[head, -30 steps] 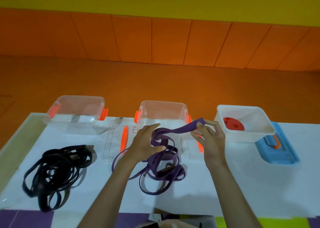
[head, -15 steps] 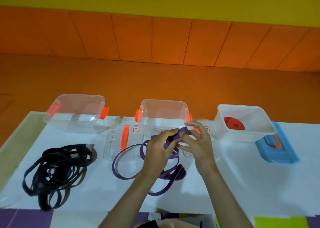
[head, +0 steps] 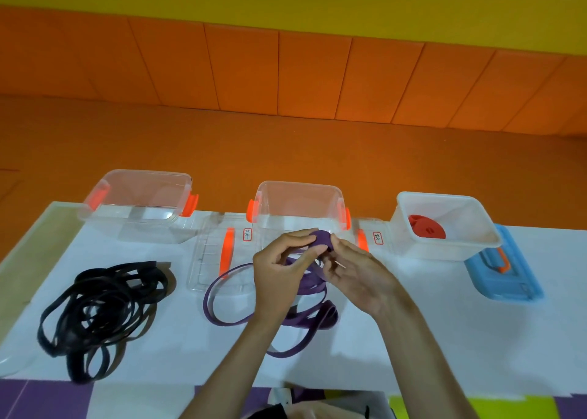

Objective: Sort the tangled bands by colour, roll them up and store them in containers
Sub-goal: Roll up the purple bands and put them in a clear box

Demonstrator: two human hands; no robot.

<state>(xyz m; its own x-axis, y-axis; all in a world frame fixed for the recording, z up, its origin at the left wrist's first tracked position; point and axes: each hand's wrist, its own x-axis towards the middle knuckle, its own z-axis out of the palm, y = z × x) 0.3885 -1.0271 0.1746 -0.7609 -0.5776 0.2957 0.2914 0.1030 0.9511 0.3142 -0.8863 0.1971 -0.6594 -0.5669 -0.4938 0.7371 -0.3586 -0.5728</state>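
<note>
A purple band (head: pixel 222 307) lies in loose loops on the white table (head: pixel 413 339), and its end is wound into a small roll between my hands. My left hand (head: pixel 282 269) and my right hand (head: pixel 352 269) both pinch that roll in front of the middle clear container (head: pixel 298 209). A tangled black band (head: pixel 98 304) lies at the left. Another clear container (head: pixel 136 202) stands at the back left. The white container (head: pixel 444 228) at the back right holds a rolled red band (head: pixel 425 226).
Two clear lids with orange handles lie flat beside the middle container, one (head: pixel 219 253) to its left and one (head: pixel 371 234) to its right. A blue lid (head: pixel 505 275) lies at the far right. An orange padded wall rises behind the table.
My hands came together from a stretched-out hold. The purple band's end is now wound into a small roll between my fingers, and less loose band lies on the table.
</note>
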